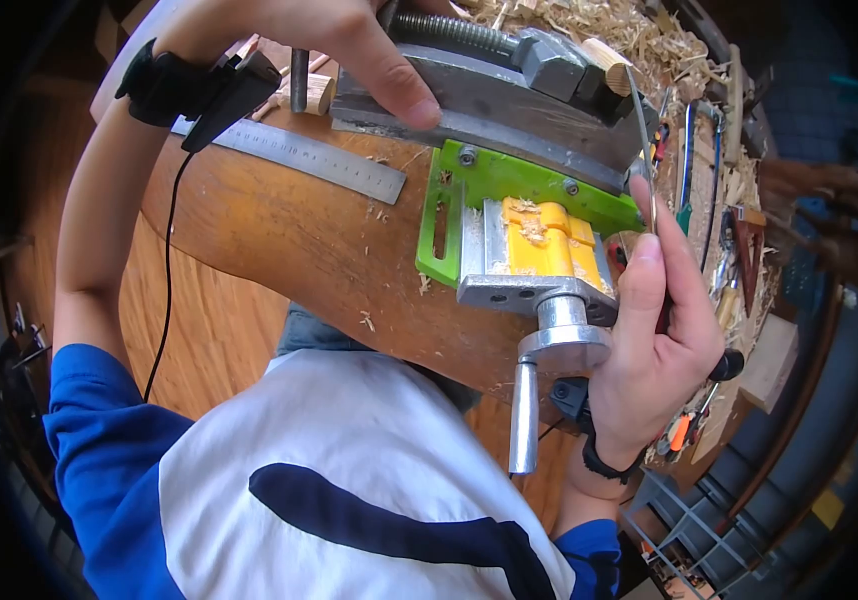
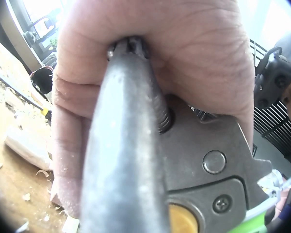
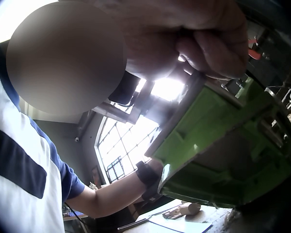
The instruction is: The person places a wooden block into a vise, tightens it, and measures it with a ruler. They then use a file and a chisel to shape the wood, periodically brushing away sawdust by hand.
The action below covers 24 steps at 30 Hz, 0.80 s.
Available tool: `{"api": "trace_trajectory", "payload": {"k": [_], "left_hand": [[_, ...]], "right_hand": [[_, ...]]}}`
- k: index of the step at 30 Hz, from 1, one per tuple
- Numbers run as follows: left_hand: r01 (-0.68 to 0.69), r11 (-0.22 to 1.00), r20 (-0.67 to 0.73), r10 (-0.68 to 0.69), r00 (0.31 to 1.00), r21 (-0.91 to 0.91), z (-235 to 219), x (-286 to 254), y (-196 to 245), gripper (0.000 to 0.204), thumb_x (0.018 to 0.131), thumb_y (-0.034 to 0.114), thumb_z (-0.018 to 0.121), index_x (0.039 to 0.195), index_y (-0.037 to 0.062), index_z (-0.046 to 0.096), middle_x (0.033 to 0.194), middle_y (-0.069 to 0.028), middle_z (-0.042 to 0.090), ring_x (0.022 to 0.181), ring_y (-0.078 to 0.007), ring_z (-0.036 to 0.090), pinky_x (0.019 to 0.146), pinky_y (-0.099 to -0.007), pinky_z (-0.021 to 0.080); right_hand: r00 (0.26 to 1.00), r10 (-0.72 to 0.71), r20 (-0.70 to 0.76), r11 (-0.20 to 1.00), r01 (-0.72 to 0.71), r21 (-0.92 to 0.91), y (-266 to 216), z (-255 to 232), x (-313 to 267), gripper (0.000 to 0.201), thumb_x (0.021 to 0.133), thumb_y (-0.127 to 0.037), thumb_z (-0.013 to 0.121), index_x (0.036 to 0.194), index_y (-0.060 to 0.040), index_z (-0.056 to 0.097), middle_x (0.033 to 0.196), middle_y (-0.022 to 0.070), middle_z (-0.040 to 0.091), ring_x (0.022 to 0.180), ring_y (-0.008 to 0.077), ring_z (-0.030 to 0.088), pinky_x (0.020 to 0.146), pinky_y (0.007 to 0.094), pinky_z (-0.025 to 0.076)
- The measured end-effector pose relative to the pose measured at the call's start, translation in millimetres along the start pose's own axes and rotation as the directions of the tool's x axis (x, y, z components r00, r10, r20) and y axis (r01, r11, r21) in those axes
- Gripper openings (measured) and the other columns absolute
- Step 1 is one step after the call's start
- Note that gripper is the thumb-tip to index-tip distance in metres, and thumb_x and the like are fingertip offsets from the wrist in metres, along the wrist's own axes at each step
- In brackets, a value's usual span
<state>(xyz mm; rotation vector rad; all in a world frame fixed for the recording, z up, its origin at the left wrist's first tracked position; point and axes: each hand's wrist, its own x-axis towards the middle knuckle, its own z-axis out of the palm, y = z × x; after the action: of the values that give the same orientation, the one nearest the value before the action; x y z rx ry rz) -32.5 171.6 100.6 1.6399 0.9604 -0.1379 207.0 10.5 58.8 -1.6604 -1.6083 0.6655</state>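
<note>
At the top of the head view my left hand (image 1: pixel 359 50) holds the end of a grey metal vise (image 1: pixel 489 110), thumb pressed on its side. The left wrist view shows the palm (image 2: pixel 155 63) over the screw end, fingers down one side; a metal bar (image 2: pixel 126 145) fills the foreground. A round wooden piece (image 1: pixel 607 65) sits at the vise's far end. My right hand (image 1: pixel 664 320) pinches a thin grey metal strip (image 1: pixel 643 130) between thumb and finger, pointing up past the wood. A green frame (image 1: pixel 439 260) with a yellow block (image 1: pixel 539 240) and crank handle (image 1: pixel 523 420) stands between the hands.
A steel ruler (image 1: pixel 299 155) lies on the brown wooden bench (image 1: pixel 319 240), left of the green frame. Wood shavings (image 1: pixel 669 50) are heaped behind the vise. Several tools, including one with an orange handle (image 1: pixel 684 432), lie along the right side.
</note>
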Motion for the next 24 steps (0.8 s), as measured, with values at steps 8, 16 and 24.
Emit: {"api": "trace_trajectory", "payload": {"k": [8,16,24], "left_hand": [[0.059,0.984,-0.073,-0.047,0.996,0.165,10.1,1.0,3.1,0.066,0.069,0.042,0.086,0.116,-0.0003,0.067,0.086,-0.0115,0.073,0.069,-0.0151,0.069,0.056,-0.0245,0.056],[-0.073,0.976,-0.065,0.088,0.994,0.205,3.0,7.6,-16.9,0.065,0.068,0.043,0.086,0.113,-0.0004,0.069,0.084,-0.0114,0.074,0.068,-0.0163,0.069,0.058,-0.0250,0.054],[-0.132,0.936,-0.119,0.179,0.977,0.325,18.0,-3.5,-4.8,0.072,0.067,0.043,0.085,0.121,-0.0009,0.066,0.092,-0.0144,0.074,0.074,-0.0188,0.070,0.064,-0.0273,0.055]], "right_hand": [[0.999,-0.030,-0.015,1.000,0.030,-0.004,2.8,1.3,-2.0,0.033,0.101,-0.013,0.052,0.127,0.0049,0.062,0.121,0.0128,0.068,0.098,0.0090,0.063,0.087,0.0239,0.051],[0.999,-0.040,-0.015,0.999,0.040,-0.015,3.8,1.0,-3.0,0.033,0.101,-0.013,0.053,0.128,0.0046,0.062,0.121,0.0127,0.068,0.098,0.0091,0.063,0.087,0.0238,0.050],[0.998,-0.066,-0.010,0.997,0.066,-0.039,5.1,0.2,-1.9,0.033,0.101,-0.013,0.052,0.128,0.0041,0.062,0.121,0.0122,0.069,0.095,0.0081,0.062,0.085,0.0230,0.049]]}}
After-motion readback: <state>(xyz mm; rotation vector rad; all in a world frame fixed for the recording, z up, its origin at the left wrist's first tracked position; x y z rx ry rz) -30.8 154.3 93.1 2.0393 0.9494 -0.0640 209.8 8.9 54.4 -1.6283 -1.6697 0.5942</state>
